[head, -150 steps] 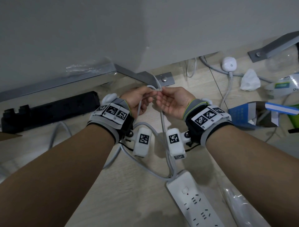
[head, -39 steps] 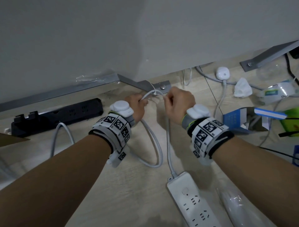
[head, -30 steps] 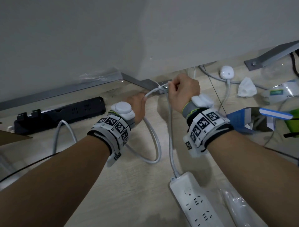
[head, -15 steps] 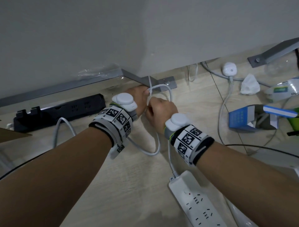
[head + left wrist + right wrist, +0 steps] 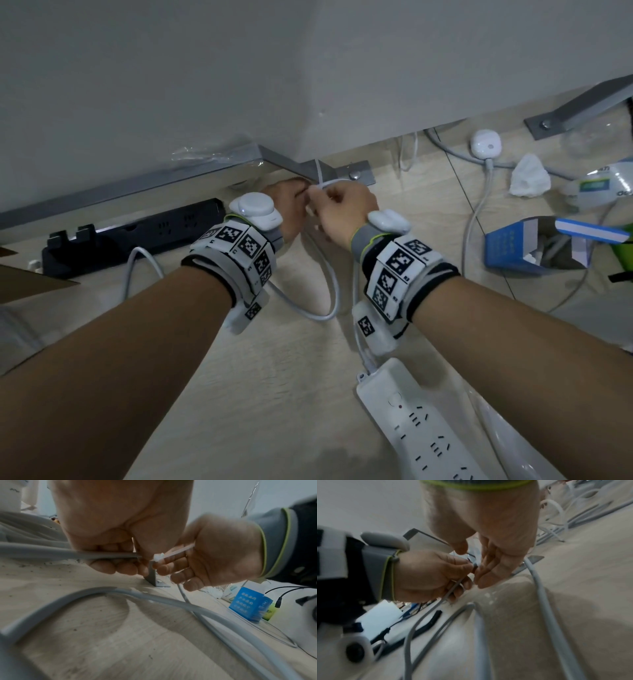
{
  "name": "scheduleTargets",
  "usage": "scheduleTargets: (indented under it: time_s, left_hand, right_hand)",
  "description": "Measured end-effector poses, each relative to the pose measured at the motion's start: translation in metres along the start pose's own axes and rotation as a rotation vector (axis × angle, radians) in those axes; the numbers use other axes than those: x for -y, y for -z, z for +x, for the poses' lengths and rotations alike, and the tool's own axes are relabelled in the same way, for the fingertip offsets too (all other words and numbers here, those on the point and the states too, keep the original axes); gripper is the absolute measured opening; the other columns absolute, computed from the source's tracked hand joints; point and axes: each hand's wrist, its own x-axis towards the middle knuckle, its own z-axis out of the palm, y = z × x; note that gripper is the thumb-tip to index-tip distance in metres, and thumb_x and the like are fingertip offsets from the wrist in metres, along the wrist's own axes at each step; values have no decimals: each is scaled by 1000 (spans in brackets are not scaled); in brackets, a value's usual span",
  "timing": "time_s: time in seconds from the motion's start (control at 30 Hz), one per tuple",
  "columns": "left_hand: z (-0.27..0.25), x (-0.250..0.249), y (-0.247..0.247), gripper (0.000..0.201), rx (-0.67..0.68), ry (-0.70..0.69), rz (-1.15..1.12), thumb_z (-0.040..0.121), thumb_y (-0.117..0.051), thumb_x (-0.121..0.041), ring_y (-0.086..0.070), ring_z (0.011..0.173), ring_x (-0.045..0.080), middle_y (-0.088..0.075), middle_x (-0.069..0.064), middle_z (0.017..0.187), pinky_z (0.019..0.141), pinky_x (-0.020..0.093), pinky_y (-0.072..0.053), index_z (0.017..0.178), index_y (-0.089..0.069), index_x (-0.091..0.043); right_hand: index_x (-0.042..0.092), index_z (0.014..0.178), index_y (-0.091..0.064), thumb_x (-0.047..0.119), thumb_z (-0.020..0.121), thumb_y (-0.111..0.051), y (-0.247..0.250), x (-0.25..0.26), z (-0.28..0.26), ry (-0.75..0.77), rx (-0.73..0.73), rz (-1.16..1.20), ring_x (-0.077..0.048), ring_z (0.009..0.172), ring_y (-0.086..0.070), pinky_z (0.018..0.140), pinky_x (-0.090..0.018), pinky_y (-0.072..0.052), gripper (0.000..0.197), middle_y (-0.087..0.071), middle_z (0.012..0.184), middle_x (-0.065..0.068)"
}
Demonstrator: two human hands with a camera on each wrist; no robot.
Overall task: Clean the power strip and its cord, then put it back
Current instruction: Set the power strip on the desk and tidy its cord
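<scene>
A person's left hand (image 5: 287, 209) and right hand (image 5: 342, 212) meet knuckle to knuckle on a pale wood-grain floor (image 5: 274, 394), close to a grey metal bracket (image 5: 342, 171) screwed down at the foot of a white wall. The left hand's fingers are curled round the grey cord (image 5: 68, 554) of a white power strip (image 5: 421, 428); the right hand's fingers pinch a white cable tie (image 5: 171, 553), its locking head sitting between the two sets of fingertips and its tail running back across the right palm. The power strip lies flat on the floor behind the right wrist, its long axis running from the near edge of the head view up toward the hands, sockets facing up and the cord end pointing at the fingers. From that end the cord rises to the hands, then drops in a loop (image 5: 325, 301) between the wrists. Right of the right hand an open blue carton (image 5: 513, 246) lies on its side with white contents inside, its printing too small to read; beyond it are a crumpled white tissue (image 5: 529, 176) and a white plug (image 5: 484, 145). Left of the left hand lies a black power strip (image 5: 137, 236).
</scene>
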Motion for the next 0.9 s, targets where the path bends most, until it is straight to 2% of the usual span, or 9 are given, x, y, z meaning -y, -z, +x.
scheduleTargets:
  time_s: [0.07,0.13,0.27,0.37,0.5,0.6,0.73,0.83,0.9]
  left_hand:
    - [2,3,1,40,-7,-27,7,81,-34,-35,-60,71,31,-66,11,76,68,43,-48,75,-62,-8]
    - [2,7,1,42,-9,-43,12,85,-35,-38,-59,69,31,-65,9,73,67,44,-48,73,-62,-8]
    - [1,8,1,38,-19,-22,-51,89,-40,-36,-59,69,31,-65,8,72,67,43,-50,78,-66,-10]
    - [3,3,2,30,16,-18,-37,95,-47,-27,-56,66,25,-63,4,71,67,39,-47,76,-65,-14]
    - [7,1,2,32,32,-4,19,96,-47,-28,-49,57,17,-54,-5,59,59,29,-38,67,-58,-20]
    - [10,2,2,32,38,-6,30,94,-48,-30,-49,56,16,-51,-9,55,58,28,-37,66,-59,-21]
    - [10,0,4,29,34,-37,100,94,-49,-30,-55,66,20,-59,-4,68,63,31,-40,81,-70,-15]
    - [5,5,5,22,41,-39,125,92,-53,-34,-60,75,24,-62,-2,79,67,31,-43,93,-67,-18]
    - [1,12,7,28,32,-29,169,89,-57,-37,-60,85,28,-64,5,93,75,35,-47,106,-63,-16]
  right_hand:
    - [12,73,-69,55,79,-56,4,8,2,-108,63,207,-30,60,-68,58,-42,-59,46,-71,71,-7]
    - [8,77,-65,46,88,-56,12,10,5,-270,191,433,-25,48,-61,45,-31,-52,41,-67,70,-9]
    - [13,80,-60,30,99,-47,21,6,7,-396,399,555,-8,40,-56,42,-19,-50,29,-60,60,2]
    - [14,75,-59,24,99,-49,11,1,7,-430,370,585,-9,42,-51,44,-19,-49,28,-55,47,5]
    - [12,68,-53,18,98,-47,-2,0,3,-396,324,515,-15,45,-43,42,-19,-39,31,-49,55,-3]
    - [6,71,-58,14,97,-48,-1,4,5,-394,275,413,-19,43,-44,43,-23,-43,28,-51,57,-8]
    - [3,78,-64,17,98,-49,-3,5,11,-397,252,335,-20,37,-49,47,-29,-49,29,-57,59,-11]
    - [9,76,-59,29,97,-53,-2,-4,4,-401,281,409,-18,40,-46,45,-24,-44,30,-53,58,-7]
    - [9,73,-62,39,92,-58,0,-15,3,-355,216,366,-21,45,-53,49,-28,-50,35,-60,61,-8]
